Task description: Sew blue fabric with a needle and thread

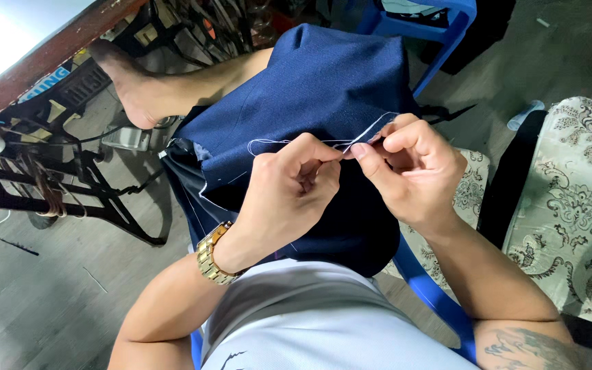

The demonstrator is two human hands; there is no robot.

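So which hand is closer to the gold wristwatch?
Left. The gold wristwatch sits on the left hand's own wrist, just below it. The right hand is further off, up and to the right, pinching the navy fabric and its white thread.

Left hand, right hand, fingertips pinched together.

One label shows at the upper left, under the edge of the wooden tabletop: a blue plate with white lettering on the black iron stand, partly hidden. No packages or screens appear.
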